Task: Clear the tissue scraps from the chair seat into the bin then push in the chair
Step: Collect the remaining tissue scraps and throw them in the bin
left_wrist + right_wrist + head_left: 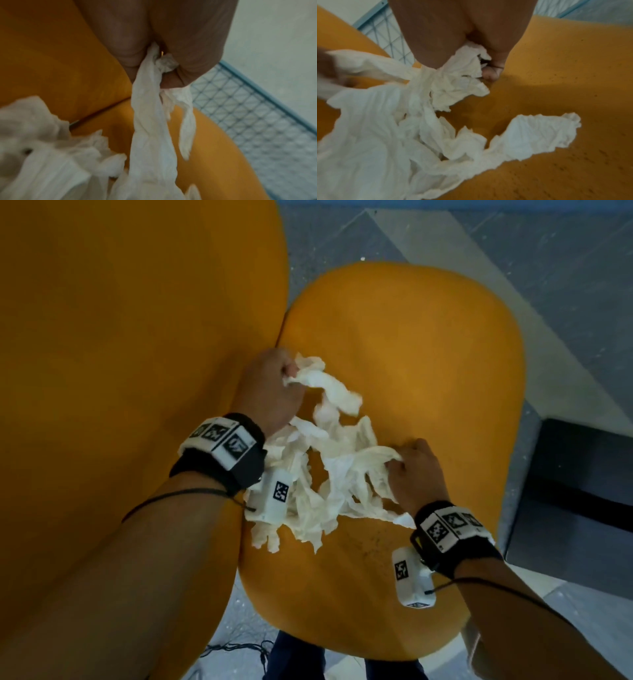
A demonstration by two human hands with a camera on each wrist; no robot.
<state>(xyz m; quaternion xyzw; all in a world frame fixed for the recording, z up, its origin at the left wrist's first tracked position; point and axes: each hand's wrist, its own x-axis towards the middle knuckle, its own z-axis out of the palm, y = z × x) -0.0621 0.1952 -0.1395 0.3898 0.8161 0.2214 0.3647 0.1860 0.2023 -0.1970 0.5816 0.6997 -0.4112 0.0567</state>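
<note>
Gathering phase, judged from the scraps not yet lifted clear. The left hand [270, 388], near the seat's back edge beside the chair back [120, 354], is pinching a twisted strip between curled fingers [126, 44]. The tissue scraps [308, 474] are lying bunched across the middle of the chair seat [428, 354], likely drawn inward for one lift. The right hand [416, 474], toward the seat's right edge, is clamping a crumpled wad. A dark bin [575, 494] is standing just beyond that edge.
</note>
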